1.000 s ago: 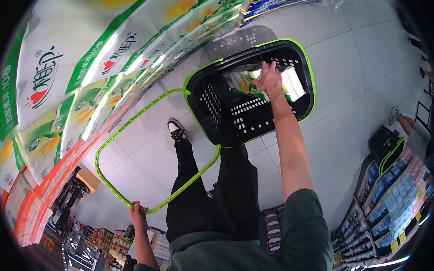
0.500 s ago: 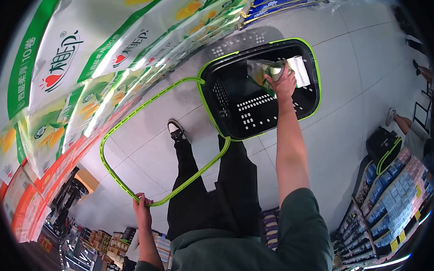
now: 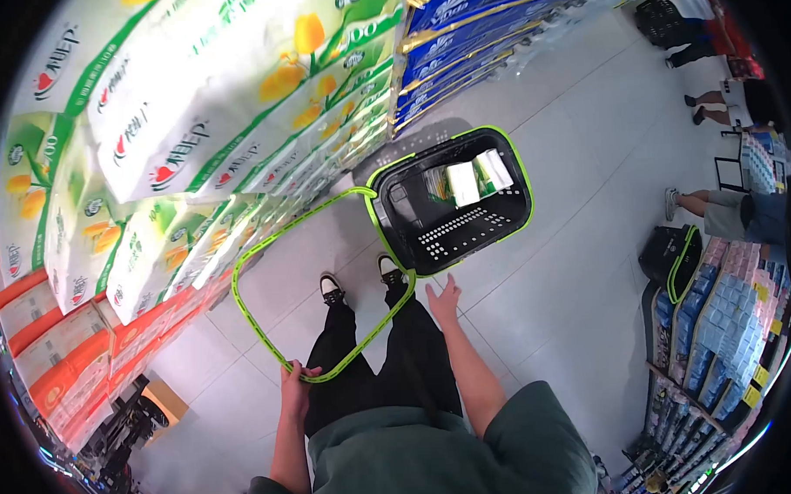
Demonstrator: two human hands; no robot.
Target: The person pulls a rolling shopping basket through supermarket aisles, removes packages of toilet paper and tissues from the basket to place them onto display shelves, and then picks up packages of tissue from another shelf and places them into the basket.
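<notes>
My left hand (image 3: 301,373) is closed round the far end of the long green handle (image 3: 251,320) of a shopping basket. The black basket (image 3: 399,234) with its lime-green rim stands on the tiled floor in front of my feet. Inside it lie white and green packages (image 3: 463,182), along with a clear-wrapped item whose kind I cannot make out. Just outside the basket's near side is my right hand (image 3: 445,301), its fingers apart and nothing in it.
Large tissue packs (image 3: 161,151) are stacked high at the left, beside blue packs (image 3: 445,41). On the right, another black basket (image 3: 668,257) stands by shelves of packets (image 3: 728,296). Several people (image 3: 743,213) are along the right side.
My right hand has come out of the basket toward me and its fingers have spread. White packages now show uncovered inside. My left hand keeps hold of the handle.
</notes>
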